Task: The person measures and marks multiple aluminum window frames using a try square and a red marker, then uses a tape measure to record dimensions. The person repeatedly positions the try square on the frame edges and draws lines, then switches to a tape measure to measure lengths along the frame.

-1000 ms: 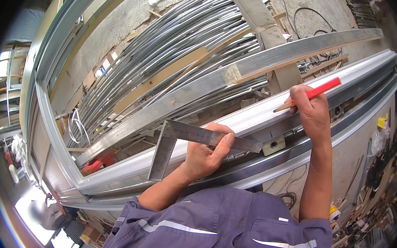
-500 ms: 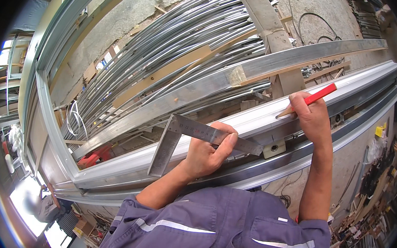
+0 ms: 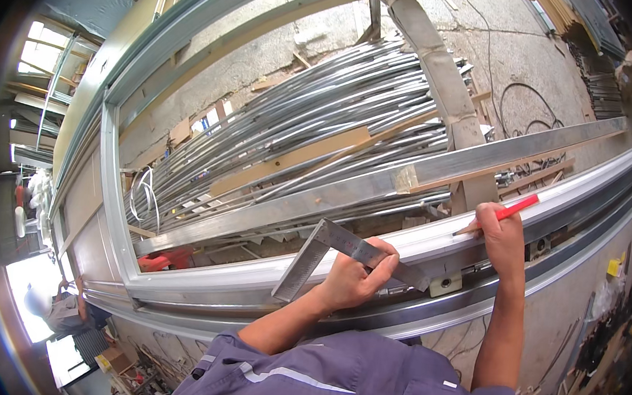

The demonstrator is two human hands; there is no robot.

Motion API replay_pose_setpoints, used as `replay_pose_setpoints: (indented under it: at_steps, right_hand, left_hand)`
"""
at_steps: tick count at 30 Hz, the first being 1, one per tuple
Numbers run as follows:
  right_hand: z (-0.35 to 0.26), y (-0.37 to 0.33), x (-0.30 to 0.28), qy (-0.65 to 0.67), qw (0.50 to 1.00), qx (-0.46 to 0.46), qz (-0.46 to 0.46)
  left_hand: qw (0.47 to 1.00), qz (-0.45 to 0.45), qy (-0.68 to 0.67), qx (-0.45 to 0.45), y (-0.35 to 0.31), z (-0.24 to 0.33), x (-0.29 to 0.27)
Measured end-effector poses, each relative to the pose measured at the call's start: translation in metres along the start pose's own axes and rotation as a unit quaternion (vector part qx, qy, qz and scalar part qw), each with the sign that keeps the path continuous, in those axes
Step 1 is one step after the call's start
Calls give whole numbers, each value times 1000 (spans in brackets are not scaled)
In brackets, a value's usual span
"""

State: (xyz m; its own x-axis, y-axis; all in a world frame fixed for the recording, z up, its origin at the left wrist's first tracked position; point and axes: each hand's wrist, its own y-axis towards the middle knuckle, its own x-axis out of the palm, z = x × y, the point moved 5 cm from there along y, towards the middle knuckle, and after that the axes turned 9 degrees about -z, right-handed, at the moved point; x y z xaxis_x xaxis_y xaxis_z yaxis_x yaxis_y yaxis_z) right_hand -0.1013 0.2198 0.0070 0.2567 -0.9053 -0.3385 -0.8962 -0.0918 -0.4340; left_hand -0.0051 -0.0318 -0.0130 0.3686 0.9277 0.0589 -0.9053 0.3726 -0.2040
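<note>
A metal try square [image 3: 303, 269] is pinched between the thumb and fingers of my left hand [image 3: 354, 278]. Its blade slants down to the right across the front of the white frame profile [image 3: 386, 246], ending beside a small pale block with a round hole [image 3: 446, 283]. My right hand [image 3: 502, 240] is closed on a red carpenter's pencil [image 3: 519, 207]. The pencil's sharpened end points left and down at the top of the white profile, above that block; whether the tip touches I cannot tell.
Beyond the profile lies a metal beam [image 3: 361, 188], with a large pile of metal rods [image 3: 322, 116] behind it. A grey upright frame [image 3: 119, 204] bounds the left. A person [image 3: 66, 310] is at the far left. Offcuts and clutter [image 3: 569, 373] cover the lower right floor.
The whole scene sits lower in the view and the far floor shows more. The try square looks more steeply slanted, and the pencil lies slightly flatter. Both hands keep their grips.
</note>
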Motion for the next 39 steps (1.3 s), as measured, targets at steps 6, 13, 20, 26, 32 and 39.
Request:
replay_pose_setpoints:
  at_steps: [6,13,20,26,32,39]
  right_hand:
    - [48,-54,-35,388,911,-119,76]
    - [148,-192,-102,490,839,-112,209]
    - [360,-333,-127,454,812,35,366]
    - [608,-472,-45,407,781,369,298]
    - [815,-618,193,243,873,411,101]
    - [742,-581,-57,279,862,346,244]
  left_hand:
    - [999,50,-2,-13,2,4,1]
    - [995,99,4,11,14,13,22]
    - [994,-39,-67,77,66,65,183]
    - [984,-169,36,49,82,69,382]
    - [942,-301,96,-115,108,12,570]
    - [847,-463,260,-34,144,-6,730]
